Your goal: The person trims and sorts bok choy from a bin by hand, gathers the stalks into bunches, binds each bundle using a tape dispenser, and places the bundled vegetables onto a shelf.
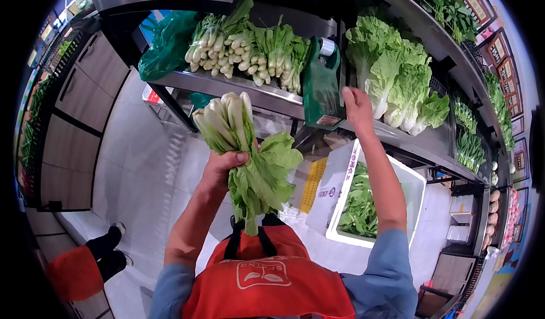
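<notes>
My left hand (223, 168) is wrapped around a bunch of bok choy (235, 123), its pale stems pointing up and its green leaves hanging down in front of my red apron. My right hand (359, 111) is at the right side of a green tape dispenser (322, 89) on the shelf edge. The fingers of that hand are bent close together; whatever they pinch is too small to make out. Several similar bunches (227, 49) lie on the shelf left of the dispenser, stems toward me. Heads of leafy lettuce (397, 77) lie to its right.
Below the shelf on the right stands a white foam box (417, 205) with leafy greens (359, 202) inside. A green plastic bag (167, 43) is at the shelf's left end. Another person's legs (108, 253) show at lower left, near wooden cabinets (74, 154).
</notes>
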The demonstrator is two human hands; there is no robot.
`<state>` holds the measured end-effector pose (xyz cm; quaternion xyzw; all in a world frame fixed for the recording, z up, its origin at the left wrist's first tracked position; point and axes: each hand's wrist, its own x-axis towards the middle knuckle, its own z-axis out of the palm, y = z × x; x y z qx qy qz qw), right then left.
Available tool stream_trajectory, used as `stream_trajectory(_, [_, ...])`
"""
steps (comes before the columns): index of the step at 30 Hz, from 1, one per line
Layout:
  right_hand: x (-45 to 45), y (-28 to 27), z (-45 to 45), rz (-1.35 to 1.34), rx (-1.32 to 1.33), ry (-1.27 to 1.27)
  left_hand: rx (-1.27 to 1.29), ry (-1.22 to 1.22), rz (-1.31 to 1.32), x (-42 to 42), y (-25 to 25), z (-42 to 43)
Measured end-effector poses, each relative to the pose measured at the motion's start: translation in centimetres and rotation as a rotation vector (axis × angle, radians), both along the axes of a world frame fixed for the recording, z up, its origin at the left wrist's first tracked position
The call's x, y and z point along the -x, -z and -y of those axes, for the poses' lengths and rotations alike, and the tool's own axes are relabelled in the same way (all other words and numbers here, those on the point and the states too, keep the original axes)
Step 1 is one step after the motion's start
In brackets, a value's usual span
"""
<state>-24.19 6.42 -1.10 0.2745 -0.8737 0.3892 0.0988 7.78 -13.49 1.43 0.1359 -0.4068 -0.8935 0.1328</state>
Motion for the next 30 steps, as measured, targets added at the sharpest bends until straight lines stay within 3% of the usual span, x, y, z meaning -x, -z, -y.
stream_trajectory(3, [2.4,3.1,-0.4,0.277,-0.219,0.049,0.07,0.026,0.023,2.5,0.8,-0.3])
stream_trajectory(4, [2.5,4.7,0.2,0.43,-0.027,-0.004,0.095,0.037,0.026,3.6,1.1,-0.3])
stream_trajectory(8, [1.3,4.9,0.9,-0.022,0.116,-0.052,0.202,0.049,0.06,7.3,1.1,-0.4])
stream_trajectory(17, [-9.7,-0.5,-3.9,0.941,0.485,-0.119,0.37,0.276,0.14,13.3,-0.8,-0.1])
stream_trajectory(22, [-16.8,-1.8,-8.3,1.253,0.408,-0.181,1.019,0.296,-0.005,17.1,-1.5,-0.9])
stream_trajectory(25, [-20.2,-3.0,-9.9,1.178,0.359,-0.272,1.308,0.301,-0.019,18.2,-1.6,-2.5])
stream_trajectory(29, [-21.8,-7.1,-10.7,1.192,0.406,-0.342,1.947,0.613,0.3,17.1,-4.4,-7.6])
stream_trajectory(30, [-21.2,-8.1,-10.5,1.145,0.449,-0.312,2.034,0.607,0.055,16.0,-3.3,-8.1])
